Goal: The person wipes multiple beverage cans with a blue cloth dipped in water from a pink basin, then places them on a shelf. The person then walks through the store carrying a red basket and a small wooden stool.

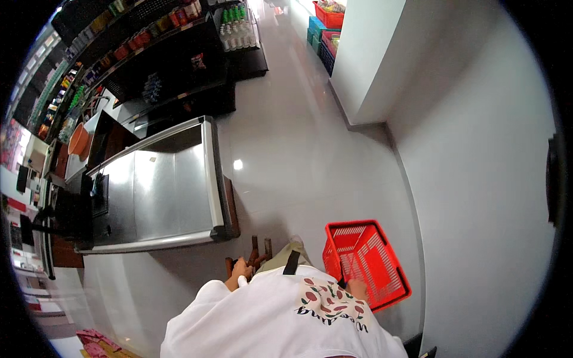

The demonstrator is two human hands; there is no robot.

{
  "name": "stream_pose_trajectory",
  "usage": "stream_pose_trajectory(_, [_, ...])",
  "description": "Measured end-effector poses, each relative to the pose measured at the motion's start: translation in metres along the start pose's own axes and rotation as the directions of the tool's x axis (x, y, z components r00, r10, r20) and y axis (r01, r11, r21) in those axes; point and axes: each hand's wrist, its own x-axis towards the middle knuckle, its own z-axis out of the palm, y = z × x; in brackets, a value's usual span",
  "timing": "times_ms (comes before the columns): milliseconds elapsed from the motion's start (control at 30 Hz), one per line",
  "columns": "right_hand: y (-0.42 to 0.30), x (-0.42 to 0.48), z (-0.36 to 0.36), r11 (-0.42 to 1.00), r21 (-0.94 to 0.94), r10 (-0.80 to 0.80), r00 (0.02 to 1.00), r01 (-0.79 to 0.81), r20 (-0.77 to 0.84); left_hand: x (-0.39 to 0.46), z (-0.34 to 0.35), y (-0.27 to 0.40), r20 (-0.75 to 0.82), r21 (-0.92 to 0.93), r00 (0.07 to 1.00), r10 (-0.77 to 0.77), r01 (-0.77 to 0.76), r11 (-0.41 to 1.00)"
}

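Low at my right side is a red plastic shopping basket [374, 264], with slotted walls and no goods visible inside. My right hand [357, 288] is at the basket's near edge, by its dark handle; the fingers are partly hidden, so the grip is unclear. On the other side, my left hand [241, 270] is beside a brown wooden stool or chair frame [256, 256], overlapping one of its parts. Whether the fingers close on the wood cannot be told. A white printed shirt covers my torso between both hands.
A metal-topped checkout counter [172, 197] stands to the left. Beyond it are dark shelves [179, 53] with packaged goods and bottles [237, 36]. A pale wall [470, 179] runs along the right, with a projecting pillar [367, 58] and stacked plastic crates [329, 18] farther ahead.
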Motion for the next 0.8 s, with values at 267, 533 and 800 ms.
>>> stream_pose_trajectory(267, [-0.026,0.088,-0.218,0.999,-0.01,-0.049,0.989,0.048,-0.142,0.037,-0.035,0.104,-0.152,-0.103,0.979,-0.132,0.117,0.988])
stream_pose_trajectory(533, [-0.024,0.239,-0.353,0.943,-0.187,-0.308,0.935,0.275,-0.175,0.107,-0.03,0.178,-0.161,-0.142,0.931,-0.329,0.308,0.941])
stream_pose_trajectory(800, [-0.021,0.326,-0.453,0.798,-0.349,-0.516,0.856,0.492,0.029,0.188,-0.072,0.292,-0.16,-0.205,0.911,-0.379,0.345,0.916])
